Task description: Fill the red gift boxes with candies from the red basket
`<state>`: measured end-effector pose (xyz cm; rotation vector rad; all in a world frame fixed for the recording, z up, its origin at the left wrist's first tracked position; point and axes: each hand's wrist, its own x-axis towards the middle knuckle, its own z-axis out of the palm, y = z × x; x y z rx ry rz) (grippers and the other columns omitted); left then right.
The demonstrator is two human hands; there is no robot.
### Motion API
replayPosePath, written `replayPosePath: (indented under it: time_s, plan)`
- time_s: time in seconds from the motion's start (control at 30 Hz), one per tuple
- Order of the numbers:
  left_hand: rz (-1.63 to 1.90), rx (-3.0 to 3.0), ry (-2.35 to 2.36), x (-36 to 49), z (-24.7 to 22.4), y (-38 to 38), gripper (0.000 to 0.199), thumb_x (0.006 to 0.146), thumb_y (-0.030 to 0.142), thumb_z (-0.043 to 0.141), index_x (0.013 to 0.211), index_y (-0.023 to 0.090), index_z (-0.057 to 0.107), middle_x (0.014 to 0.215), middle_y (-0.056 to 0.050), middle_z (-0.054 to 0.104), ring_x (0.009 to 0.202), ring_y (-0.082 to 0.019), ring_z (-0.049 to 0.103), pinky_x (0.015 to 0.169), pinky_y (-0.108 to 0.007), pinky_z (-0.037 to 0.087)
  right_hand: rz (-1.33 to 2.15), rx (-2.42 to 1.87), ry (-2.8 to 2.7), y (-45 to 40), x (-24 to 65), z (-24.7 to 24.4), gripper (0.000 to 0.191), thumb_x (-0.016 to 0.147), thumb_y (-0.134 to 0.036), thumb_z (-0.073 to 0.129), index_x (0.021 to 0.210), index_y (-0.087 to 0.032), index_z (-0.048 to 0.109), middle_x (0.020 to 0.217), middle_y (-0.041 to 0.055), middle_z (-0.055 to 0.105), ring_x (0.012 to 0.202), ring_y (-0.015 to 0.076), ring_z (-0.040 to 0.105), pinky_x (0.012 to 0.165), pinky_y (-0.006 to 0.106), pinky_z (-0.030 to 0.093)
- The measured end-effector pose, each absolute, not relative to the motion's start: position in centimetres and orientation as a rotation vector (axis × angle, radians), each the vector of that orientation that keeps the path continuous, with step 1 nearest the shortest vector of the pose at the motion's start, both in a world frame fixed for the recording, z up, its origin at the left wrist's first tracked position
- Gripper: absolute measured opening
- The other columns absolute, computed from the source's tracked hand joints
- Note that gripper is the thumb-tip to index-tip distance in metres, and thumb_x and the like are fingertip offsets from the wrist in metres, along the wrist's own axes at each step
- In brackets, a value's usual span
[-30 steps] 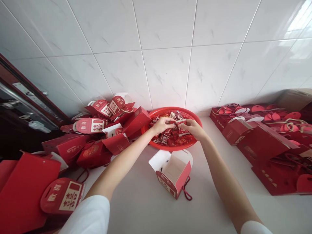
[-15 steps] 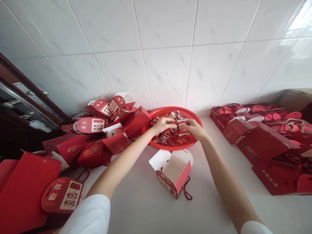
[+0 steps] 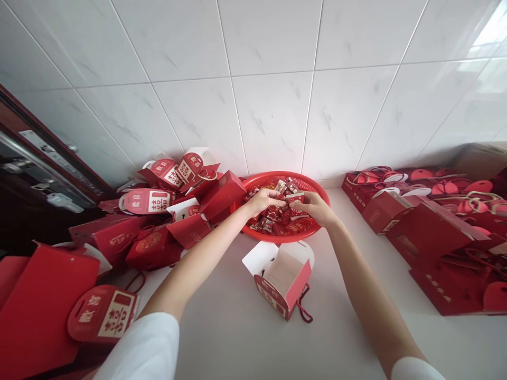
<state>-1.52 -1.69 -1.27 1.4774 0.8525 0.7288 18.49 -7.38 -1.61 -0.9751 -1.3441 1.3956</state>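
Over a red plastic basket (image 3: pixel 322 211) filled with wrapped sweets (image 3: pixel 277 224), my two hands work close together. My right hand (image 3: pixel 317 207) is closed on a small red packet with a pale edge (image 3: pixel 294 198). My left hand (image 3: pixel 264 202) is closed too, its fingertips against the left side of that area; whatever they pinch is too small to make out. In front of the basket stands a red-and-white gift box (image 3: pixel 299 287), its lid flaps raised, its pale inside showing and a dark red cord hanging at its right side.
Red gift boxes (image 3: pixel 114 232) are heaped on the left, some with flaps up. On the right, larger red boxes (image 3: pixel 428 227) hold folded pieces and cords. A tiled wall (image 3: pixel 273 116) rises behind the white tabletop (image 3: pixel 237 338). A dark door frame (image 3: pixel 55 158) borders the left.
Both hands stay over the basket with hardly any movement; the red packet at my right fingertips has turned slightly, showing more of its printed face. The view has shifted a little.
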Motion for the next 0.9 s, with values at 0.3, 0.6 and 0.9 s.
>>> replayPosePath:
  time_s: [0.3,0.6,0.9]
  plan:
    - [0.759,1.358,0.804,-1.43,-1.48,-1.49,0.039,0.052,0.029,0.095,0.085,0.016,0.079,0.083,-0.005,0.079,0.082,-0.021,0.071,0.09,-0.04,0.052,1.328,-0.97,-1.419,-7.27,18.68,-1.76,0.031,0.064,-0.032,0.087,0.09,-0.018,0.077,0.084,0.0039,0.075,0.082,0.0221,0.072,0.071,0.034,0.063]
    - [0.784,1.343,0.915,-1.53,-1.55,-1.2,0.031,0.058,0.038,0.092,0.076,0.016,0.079,0.079,-0.005,0.077,0.085,-0.022,0.069,0.09,-0.039,0.048,1.191,-1.05,-1.578,-7.03,18.85,-2.17,0.032,0.065,-0.04,0.085,0.087,-0.016,0.082,0.068,0.0013,0.073,0.061,0.0154,0.062,0.061,0.03,0.054]
    - [0.854,1.504,0.864,-1.37,-1.81,-1.25,0.04,0.058,0.047,0.092,0.083,0.017,0.082,0.091,-0.006,0.08,0.096,-0.026,0.069,0.097,-0.04,0.047,1.335,-0.968,-1.402,-7.01,18.88,-2.01,0.034,0.066,-0.043,0.087,0.087,-0.018,0.079,0.083,0.0036,0.076,0.078,0.019,0.069,0.07,0.03,0.058]
